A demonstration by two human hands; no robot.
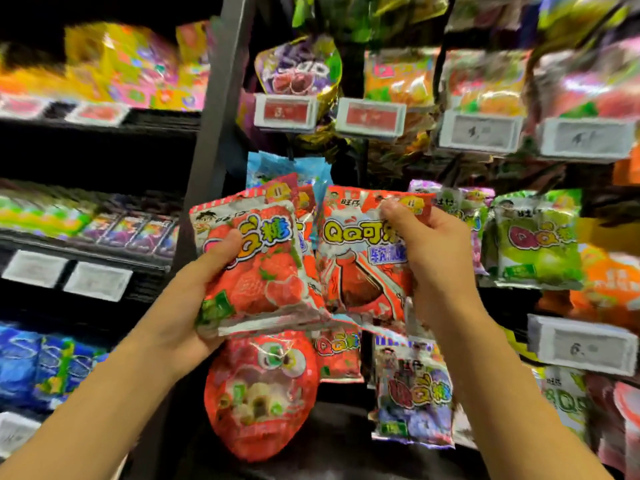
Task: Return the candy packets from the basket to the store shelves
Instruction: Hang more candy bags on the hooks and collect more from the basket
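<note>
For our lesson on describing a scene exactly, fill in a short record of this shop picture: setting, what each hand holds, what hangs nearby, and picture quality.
setting: store shelves with hanging sweets and price tags
left hand: grips a stack of strawberry candy packets
right hand: pinches the top of a cola candy packet
right of the hands: green apple candy packet hanging
below the hands: round red sweets bag
basket: not in view
picture quality: blurred, tag prices unreadable

You stand in a shop's sweets aisle. Dark metal shelves (104,261) carry rows of bright snack packets, hanging candy bags (538,237) crowd pegs on the right, and price tags (285,110) in white plastic holders are clipped along shelf edges and peg ends, some red, some pale.
</note>
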